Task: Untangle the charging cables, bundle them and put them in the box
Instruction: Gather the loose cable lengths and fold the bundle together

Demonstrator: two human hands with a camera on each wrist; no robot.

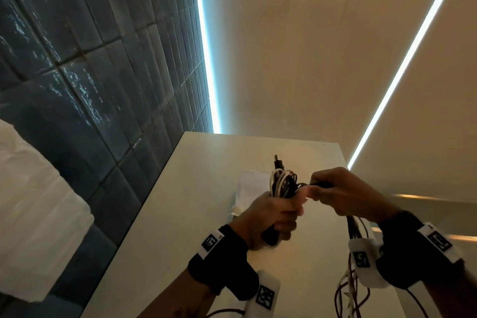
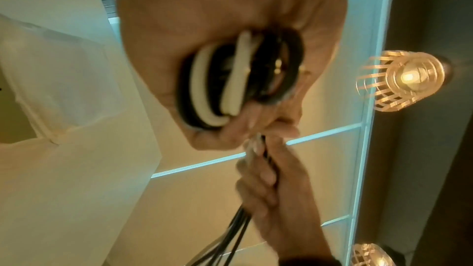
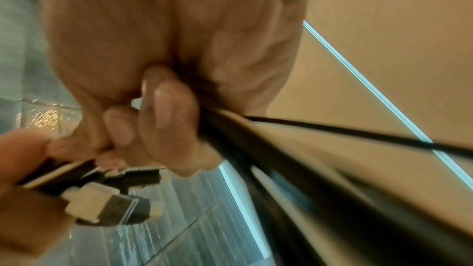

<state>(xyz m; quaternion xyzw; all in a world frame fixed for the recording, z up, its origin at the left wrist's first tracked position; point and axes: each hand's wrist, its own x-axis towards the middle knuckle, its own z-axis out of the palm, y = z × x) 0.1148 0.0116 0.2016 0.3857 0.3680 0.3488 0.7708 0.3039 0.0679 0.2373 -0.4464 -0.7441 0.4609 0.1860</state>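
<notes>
Cables — coiled black-and-white bundle | left hand grips coil | right hand pinches loose strands

Left hand: bare, no glove or ring visible. Black fabric wristband wraps the wrist. A white tag with a black square-code marking sits on the band at its 12 o'clock side. A white camera housing with a second code marking projects at the band's 5 o'clock.

Right hand: bare. Matching black wristband, with a white coded tag toward 3 o'clock and a white coded housing toward 9 o'clock. A thin black lead trails from this unit toward 6 o'clock.
</notes>
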